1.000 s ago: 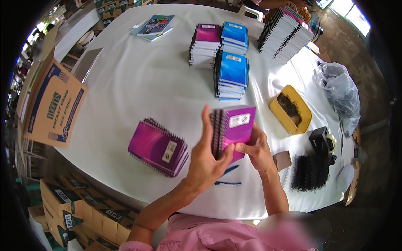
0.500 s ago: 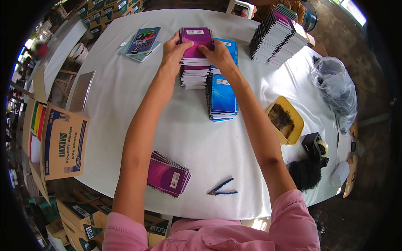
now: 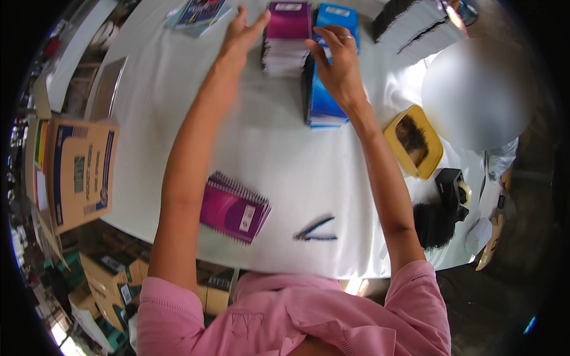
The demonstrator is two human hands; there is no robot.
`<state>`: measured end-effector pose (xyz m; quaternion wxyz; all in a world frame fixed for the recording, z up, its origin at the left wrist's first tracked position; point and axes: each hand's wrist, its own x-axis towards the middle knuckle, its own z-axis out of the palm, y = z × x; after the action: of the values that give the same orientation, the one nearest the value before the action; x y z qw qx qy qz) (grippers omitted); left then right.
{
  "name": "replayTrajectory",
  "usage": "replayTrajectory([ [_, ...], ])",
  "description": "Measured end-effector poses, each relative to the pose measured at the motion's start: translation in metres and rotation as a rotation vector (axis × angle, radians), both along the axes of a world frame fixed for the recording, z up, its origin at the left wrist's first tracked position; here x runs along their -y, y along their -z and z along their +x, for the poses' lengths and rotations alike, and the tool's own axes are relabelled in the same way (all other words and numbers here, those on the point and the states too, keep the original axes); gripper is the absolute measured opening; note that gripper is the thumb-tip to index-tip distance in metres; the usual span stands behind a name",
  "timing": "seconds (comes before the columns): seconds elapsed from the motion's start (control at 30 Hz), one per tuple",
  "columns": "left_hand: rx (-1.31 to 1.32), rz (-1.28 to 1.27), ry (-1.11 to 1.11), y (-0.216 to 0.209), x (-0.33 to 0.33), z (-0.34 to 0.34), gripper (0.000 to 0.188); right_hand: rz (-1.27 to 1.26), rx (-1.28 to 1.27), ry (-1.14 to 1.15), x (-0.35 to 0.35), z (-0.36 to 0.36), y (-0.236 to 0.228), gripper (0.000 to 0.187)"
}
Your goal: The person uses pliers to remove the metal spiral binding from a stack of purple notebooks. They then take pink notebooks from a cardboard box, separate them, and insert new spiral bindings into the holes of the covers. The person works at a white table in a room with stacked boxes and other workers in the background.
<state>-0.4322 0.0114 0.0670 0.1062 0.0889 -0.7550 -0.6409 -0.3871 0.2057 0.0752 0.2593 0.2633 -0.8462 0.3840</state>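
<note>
A stack of purple spiral notebooks (image 3: 289,25) stands at the far middle of the white-covered table. My left hand (image 3: 240,35) is just left of it, fingers spread and holding nothing. My right hand (image 3: 340,65) hovers over the blue notebooks, its fingers bent but apart, with nothing seen in them. Beside the purple stack is a far pile of blue notebooks (image 3: 338,12); a nearer blue pile (image 3: 326,104) is partly hidden by my right hand. Closer to me lies a small fanned pile of purple notebooks (image 3: 234,209). Blue-handled pliers (image 3: 316,230) rest to its right, handles apart.
On the right are a yellow tub (image 3: 437,151) with dark bits inside, a black tape dispenser (image 3: 449,185) and a black bristly bundle (image 3: 433,226). A blurred grey round shape (image 3: 478,95) covers part of the view. Tall notebook stacks (image 3: 409,26) stand far right; a carton (image 3: 83,178) sits left.
Both hands have let go of the top of the purple stack and moved apart, the left to its left, the right over the blue notebooks. The view has shifted, and a grey round blur has appeared.
</note>
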Motion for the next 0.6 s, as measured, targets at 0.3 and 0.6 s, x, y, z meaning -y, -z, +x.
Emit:
replayTrajectory([
  [0.3,0.329,0.267,-0.64,0.072,0.087,0.376,0.082,-0.008,1.204,-0.704,0.016,0.169,0.08,0.09],
  [0.6,0.377,0.641,-0.087,0.081,0.021,0.341,0.071,-0.496,1.402,-0.437,0.047,0.216,0.088,0.091],
])
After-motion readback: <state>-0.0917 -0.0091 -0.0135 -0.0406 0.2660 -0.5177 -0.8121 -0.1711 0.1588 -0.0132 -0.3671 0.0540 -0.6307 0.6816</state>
